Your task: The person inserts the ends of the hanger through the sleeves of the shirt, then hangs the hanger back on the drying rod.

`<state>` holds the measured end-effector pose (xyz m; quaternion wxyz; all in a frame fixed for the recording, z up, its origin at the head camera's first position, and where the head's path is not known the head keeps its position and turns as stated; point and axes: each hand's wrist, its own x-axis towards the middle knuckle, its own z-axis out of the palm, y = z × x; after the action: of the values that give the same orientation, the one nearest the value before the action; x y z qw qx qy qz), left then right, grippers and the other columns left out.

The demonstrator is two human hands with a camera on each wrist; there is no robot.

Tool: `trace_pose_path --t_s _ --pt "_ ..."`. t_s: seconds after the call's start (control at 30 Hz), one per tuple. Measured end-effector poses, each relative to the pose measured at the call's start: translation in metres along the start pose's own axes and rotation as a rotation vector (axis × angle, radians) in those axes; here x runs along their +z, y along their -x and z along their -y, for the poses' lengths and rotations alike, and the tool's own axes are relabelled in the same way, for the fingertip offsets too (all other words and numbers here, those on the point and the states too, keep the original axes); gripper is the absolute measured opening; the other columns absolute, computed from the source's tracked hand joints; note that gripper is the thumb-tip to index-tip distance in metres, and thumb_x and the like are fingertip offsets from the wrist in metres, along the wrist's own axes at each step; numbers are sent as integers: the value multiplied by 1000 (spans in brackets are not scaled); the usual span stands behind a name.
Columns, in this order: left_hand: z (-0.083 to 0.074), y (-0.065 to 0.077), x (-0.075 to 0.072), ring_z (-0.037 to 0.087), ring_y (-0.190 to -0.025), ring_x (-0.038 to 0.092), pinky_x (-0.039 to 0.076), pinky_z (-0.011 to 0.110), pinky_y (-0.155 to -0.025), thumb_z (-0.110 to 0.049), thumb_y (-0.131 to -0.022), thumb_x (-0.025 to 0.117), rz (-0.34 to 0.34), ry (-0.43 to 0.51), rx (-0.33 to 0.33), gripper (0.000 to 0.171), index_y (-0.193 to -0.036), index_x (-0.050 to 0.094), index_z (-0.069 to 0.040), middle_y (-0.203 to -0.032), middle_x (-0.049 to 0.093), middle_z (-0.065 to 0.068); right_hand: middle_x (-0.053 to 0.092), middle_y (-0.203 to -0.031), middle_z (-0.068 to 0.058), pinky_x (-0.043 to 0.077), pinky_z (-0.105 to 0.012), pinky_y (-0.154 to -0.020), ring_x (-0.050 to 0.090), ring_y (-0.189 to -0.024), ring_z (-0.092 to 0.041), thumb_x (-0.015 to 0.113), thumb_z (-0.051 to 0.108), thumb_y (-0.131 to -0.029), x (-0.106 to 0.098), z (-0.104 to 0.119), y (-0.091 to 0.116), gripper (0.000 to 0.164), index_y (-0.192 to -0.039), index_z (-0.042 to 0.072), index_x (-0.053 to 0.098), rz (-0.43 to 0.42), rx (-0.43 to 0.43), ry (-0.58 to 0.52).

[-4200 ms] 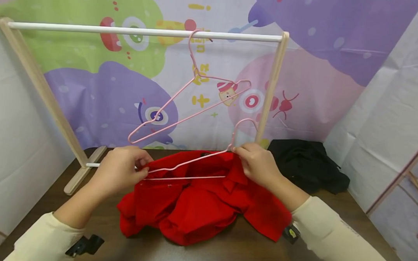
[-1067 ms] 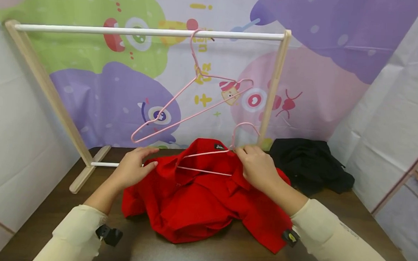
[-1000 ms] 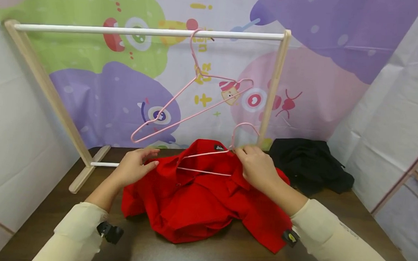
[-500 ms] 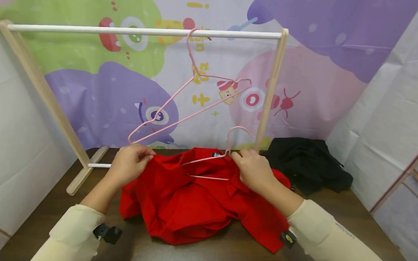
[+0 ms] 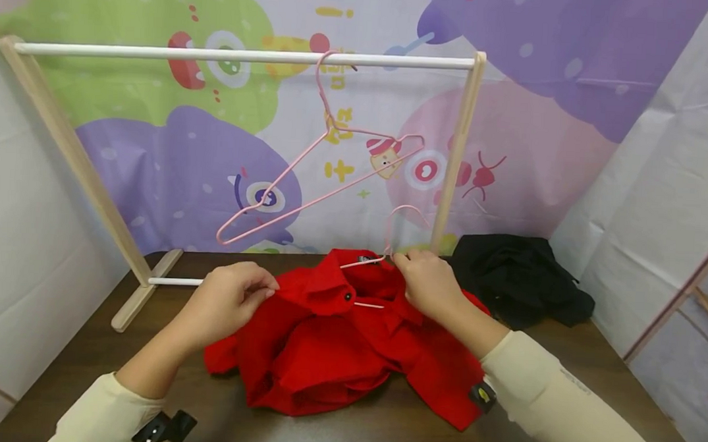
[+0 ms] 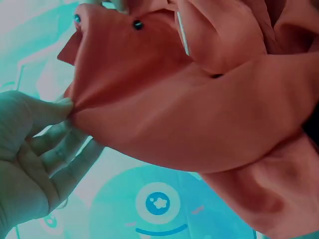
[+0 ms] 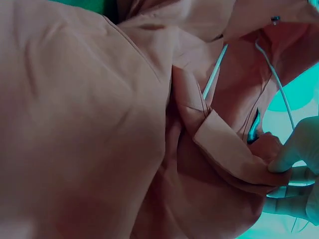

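Observation:
In the head view a red collared shirt (image 5: 330, 352) with dark buttons lies bunched on the table. A pink wire hanger (image 5: 388, 229) sits inside its neck, hook rising above the collar; most of its left arm is covered by cloth. My left hand (image 5: 228, 301) pinches the shirt's left front edge between thumb and fingers, and in the left wrist view the cloth (image 6: 159, 109) stretches from that grip. At the hanger's neck my right hand (image 5: 431, 284) pinches the collar; the right wrist view shows its thumb on the folded collar (image 7: 224, 144), beside the hanger wire.
Behind the shirt stands a wooden rack with a white top bar (image 5: 219, 55). A second pink hanger (image 5: 297, 162) hangs from it without clothing. A crumpled black garment (image 5: 517, 277) lies at the back right of the brown table (image 5: 416, 428). A patterned cloth backs the scene.
The left hand released the hanger's end and shirt, opened, then pinched the cloth again and drew it rightward. The left collar now covers more of the hanger. The right hand keeps its grip.

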<state>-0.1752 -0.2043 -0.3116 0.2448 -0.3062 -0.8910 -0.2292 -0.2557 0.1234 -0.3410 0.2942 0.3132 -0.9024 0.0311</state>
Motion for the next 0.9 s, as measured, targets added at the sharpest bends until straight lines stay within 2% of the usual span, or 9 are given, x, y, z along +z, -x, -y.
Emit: trace_pose_path --t_s 0.17,0.27,0.33,0.5,0.7,0.9 --pt "-5 10 4 7 -72 60 53 30 -66 7 -76 76 144 -26 59 23 -81 69 -14 -77 63 -10 60 -79 -12 54 -46 -58 61 -72 -34 67 -4 -75 -4 -8 -3 19 -91 5 61 -5 27 -26" --pt "-3 17 12 8 -73 61 53 30 -65 6 -77 74 211 -68 43 23 -80 69 -16 -77 62 -11 61 -78 -13 54 -46 -58 61 -69 -34 68 -3 -76 -10 -10 -5 19 -92 5 62 -39 29 -53" --pt "-1 20 17 11 -73 62 53 31 -63 4 -77 75 219 -108 17 22 -80 69 -17 -78 63 -10 62 -80 -13 54 -46 -58 61 -68 -34 67 -3 -77 -14 -11 -7 19 -94 5 63 -73 24 -72" --pt "5 22 28 18 -74 65 54 36 -60 3 -74 77 125 -205 -38 20 -84 71 -13 -81 65 -2 61 -80 -12 53 -43 -55 60 -67 -33 66 -5 -77 -20 -7 -8 20 -95 4 61 -142 -14 -80" --pt "4 11 21 21 -80 67 56 39 -67 -3 -77 76 24 -215 -79 20 -96 71 -6 -91 69 6 61 -78 -11 52 -41 -53 60 -66 -32 64 -5 -78 -25 -5 -9 20 -96 4 61 -192 -55 -64" --pt "-6 -13 10 22 -81 65 54 39 -68 -3 -79 75 -111 -143 -17 18 -97 73 -6 -94 69 6 61 -78 -11 53 -42 -54 60 -67 -32 65 -4 -79 -31 -5 -10 19 -96 4 61 -204 -74 -65"
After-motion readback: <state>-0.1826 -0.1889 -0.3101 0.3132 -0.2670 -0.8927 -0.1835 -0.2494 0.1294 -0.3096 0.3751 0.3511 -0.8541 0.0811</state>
